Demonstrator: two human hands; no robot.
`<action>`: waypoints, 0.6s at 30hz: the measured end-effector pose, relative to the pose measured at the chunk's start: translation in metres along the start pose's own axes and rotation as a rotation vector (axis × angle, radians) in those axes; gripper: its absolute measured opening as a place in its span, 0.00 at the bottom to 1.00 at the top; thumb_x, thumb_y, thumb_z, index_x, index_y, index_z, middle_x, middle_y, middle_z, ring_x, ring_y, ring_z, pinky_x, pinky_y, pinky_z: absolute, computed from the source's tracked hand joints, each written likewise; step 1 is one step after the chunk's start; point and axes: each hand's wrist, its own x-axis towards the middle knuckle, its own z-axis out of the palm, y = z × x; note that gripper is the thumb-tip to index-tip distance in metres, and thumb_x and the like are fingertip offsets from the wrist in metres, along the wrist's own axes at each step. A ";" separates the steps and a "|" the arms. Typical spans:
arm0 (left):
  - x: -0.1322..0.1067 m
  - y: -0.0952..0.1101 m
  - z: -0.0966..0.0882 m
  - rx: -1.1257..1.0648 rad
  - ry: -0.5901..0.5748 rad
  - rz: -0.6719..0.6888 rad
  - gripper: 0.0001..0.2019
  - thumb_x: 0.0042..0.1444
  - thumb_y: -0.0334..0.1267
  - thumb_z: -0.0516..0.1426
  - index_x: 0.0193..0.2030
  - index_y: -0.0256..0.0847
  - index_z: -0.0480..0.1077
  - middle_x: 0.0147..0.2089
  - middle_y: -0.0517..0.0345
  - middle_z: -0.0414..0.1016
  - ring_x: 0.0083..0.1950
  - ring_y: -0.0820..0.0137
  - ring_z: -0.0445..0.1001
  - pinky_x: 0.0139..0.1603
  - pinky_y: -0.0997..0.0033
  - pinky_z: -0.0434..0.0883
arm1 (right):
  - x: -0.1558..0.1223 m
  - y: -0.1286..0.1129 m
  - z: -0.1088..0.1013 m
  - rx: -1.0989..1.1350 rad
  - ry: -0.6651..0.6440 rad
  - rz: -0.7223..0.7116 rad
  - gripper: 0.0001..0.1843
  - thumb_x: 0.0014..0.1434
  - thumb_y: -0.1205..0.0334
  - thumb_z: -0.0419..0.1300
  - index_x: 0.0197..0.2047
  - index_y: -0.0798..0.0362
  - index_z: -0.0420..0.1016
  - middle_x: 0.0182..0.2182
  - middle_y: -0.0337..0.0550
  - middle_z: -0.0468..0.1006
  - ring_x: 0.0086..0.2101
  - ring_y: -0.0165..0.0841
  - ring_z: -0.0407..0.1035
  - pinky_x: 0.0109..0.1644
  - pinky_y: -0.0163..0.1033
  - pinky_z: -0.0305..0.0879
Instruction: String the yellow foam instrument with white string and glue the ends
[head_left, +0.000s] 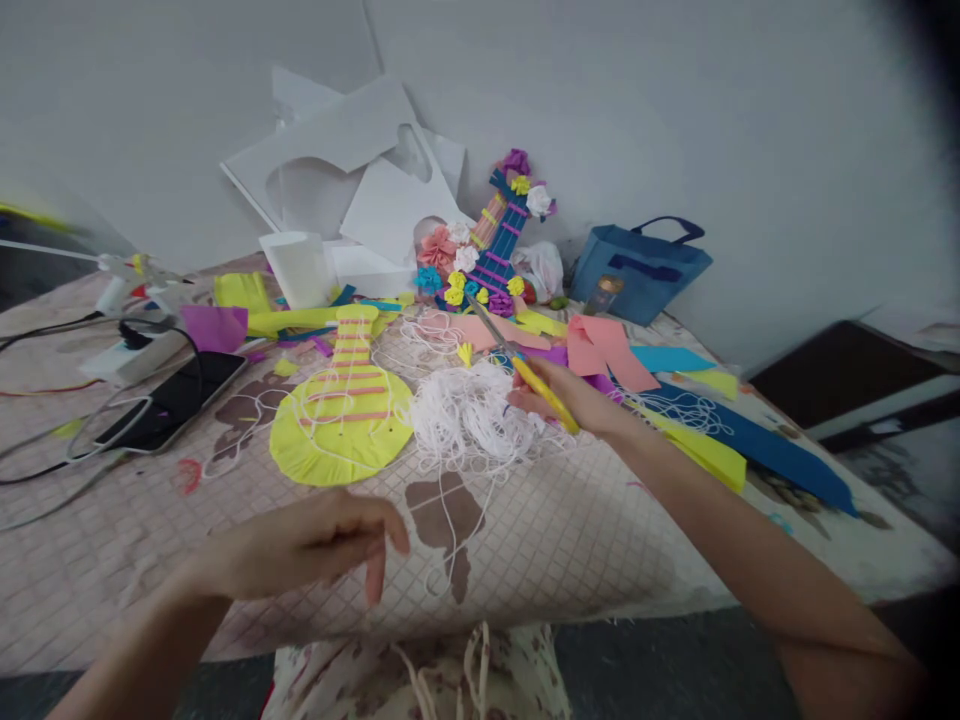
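My right hand [564, 398] reaches across the table and is closed on yellow-handled scissors [525, 372], whose blades point up and left over the paper scraps. Right beside it lies a heap of tangled white string [469, 418]. My left hand [315, 545] hovers near the table's front edge with its fingers loosely curled downward; a thin white string seems to run from it, but I cannot make out a grip. A yellow paper guitar shape [341, 415] with pink stripes lies flat between the two hands.
A black phone [176, 400] with cables and a glue gun [124, 270] lie at the left. Coloured paper sheets [607, 350], a flower-decorated paper guitar [499, 235], white cut boards [352, 170] and a blue bag [641, 268] stand at the back near the wall.
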 end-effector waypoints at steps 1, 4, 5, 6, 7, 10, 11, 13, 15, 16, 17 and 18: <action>-0.004 0.000 0.002 0.011 -0.086 -0.012 0.13 0.65 0.38 0.45 0.46 0.41 0.69 0.34 0.58 0.80 0.27 0.76 0.67 0.28 0.78 0.61 | 0.005 -0.001 -0.004 -0.197 0.067 -0.014 0.26 0.47 0.42 0.64 0.39 0.53 0.63 0.27 0.38 0.69 0.25 0.29 0.63 0.27 0.34 0.55; -0.009 0.001 0.007 0.003 -0.161 -0.040 0.13 0.65 0.37 0.45 0.46 0.41 0.69 0.36 0.57 0.81 0.32 0.73 0.73 0.32 0.77 0.64 | 0.019 -0.002 0.004 -0.558 0.108 0.005 0.30 0.47 0.41 0.64 0.44 0.54 0.64 0.35 0.46 0.75 0.34 0.39 0.70 0.32 0.37 0.59; -0.010 0.001 0.007 -0.001 -0.153 -0.048 0.13 0.65 0.38 0.45 0.45 0.41 0.70 0.36 0.57 0.81 0.33 0.73 0.74 0.33 0.77 0.64 | 0.023 -0.001 0.013 -0.615 0.087 0.008 0.32 0.46 0.40 0.63 0.47 0.54 0.64 0.38 0.48 0.76 0.36 0.41 0.71 0.33 0.38 0.60; -0.009 0.001 0.007 0.002 -0.140 -0.056 0.13 0.65 0.39 0.45 0.45 0.42 0.70 0.36 0.58 0.81 0.33 0.73 0.74 0.33 0.77 0.64 | 0.026 0.001 0.024 -0.652 0.062 0.003 0.35 0.46 0.39 0.63 0.49 0.54 0.63 0.41 0.50 0.76 0.39 0.43 0.72 0.35 0.39 0.61; -0.009 0.002 0.007 0.010 -0.126 -0.062 0.13 0.65 0.39 0.45 0.45 0.42 0.70 0.36 0.58 0.81 0.34 0.73 0.74 0.34 0.77 0.64 | 0.029 0.002 0.036 -0.681 0.043 -0.004 0.38 0.45 0.37 0.63 0.51 0.55 0.62 0.43 0.52 0.76 0.41 0.44 0.72 0.36 0.40 0.63; -0.006 0.004 0.005 0.035 -0.093 -0.071 0.13 0.65 0.39 0.45 0.44 0.42 0.70 0.37 0.59 0.81 0.35 0.73 0.73 0.34 0.78 0.64 | 0.030 0.007 0.073 -0.749 0.010 -0.032 0.40 0.45 0.37 0.62 0.53 0.56 0.61 0.44 0.55 0.75 0.43 0.46 0.71 0.40 0.42 0.64; -0.005 0.004 0.005 0.041 -0.092 -0.075 0.13 0.65 0.39 0.45 0.45 0.42 0.70 0.37 0.60 0.81 0.34 0.73 0.73 0.34 0.78 0.64 | 0.029 0.009 0.083 -0.766 0.010 -0.050 0.38 0.46 0.40 0.63 0.53 0.56 0.61 0.44 0.55 0.75 0.43 0.46 0.71 0.40 0.42 0.64; -0.004 0.004 0.005 0.043 -0.096 -0.083 0.13 0.65 0.37 0.45 0.44 0.42 0.70 0.36 0.60 0.80 0.33 0.74 0.72 0.33 0.78 0.63 | 0.028 0.013 0.094 -0.773 0.027 -0.103 0.29 0.50 0.52 0.63 0.51 0.56 0.62 0.44 0.54 0.75 0.43 0.44 0.71 0.41 0.42 0.64; -0.003 0.004 0.006 0.035 -0.092 -0.075 0.13 0.65 0.37 0.45 0.44 0.41 0.70 0.36 0.60 0.80 0.32 0.74 0.71 0.32 0.78 0.63 | 0.030 0.018 0.089 -0.703 0.059 -0.111 0.23 0.50 0.64 0.62 0.49 0.55 0.63 0.42 0.51 0.75 0.41 0.41 0.70 0.41 0.41 0.63; -0.002 0.003 0.006 0.026 -0.087 -0.067 0.13 0.64 0.37 0.45 0.44 0.41 0.70 0.36 0.59 0.80 0.32 0.74 0.71 0.32 0.78 0.63 | 0.033 0.020 0.080 -0.636 0.080 -0.092 0.22 0.48 0.68 0.62 0.48 0.55 0.64 0.40 0.49 0.75 0.39 0.40 0.70 0.40 0.40 0.63; -0.002 0.002 0.006 0.018 -0.082 -0.056 0.13 0.64 0.37 0.45 0.44 0.41 0.70 0.35 0.59 0.80 0.32 0.74 0.71 0.32 0.78 0.63 | 0.038 0.022 0.066 -0.566 0.105 -0.065 0.22 0.47 0.70 0.62 0.47 0.54 0.65 0.38 0.48 0.75 0.37 0.39 0.70 0.39 0.40 0.63; -0.001 0.002 0.005 0.009 -0.082 -0.041 0.13 0.64 0.37 0.45 0.44 0.40 0.70 0.35 0.58 0.80 0.32 0.74 0.71 0.31 0.78 0.63 | 0.045 0.023 0.046 -0.492 0.140 -0.037 0.21 0.47 0.70 0.62 0.45 0.54 0.66 0.36 0.46 0.75 0.35 0.38 0.69 0.38 0.41 0.63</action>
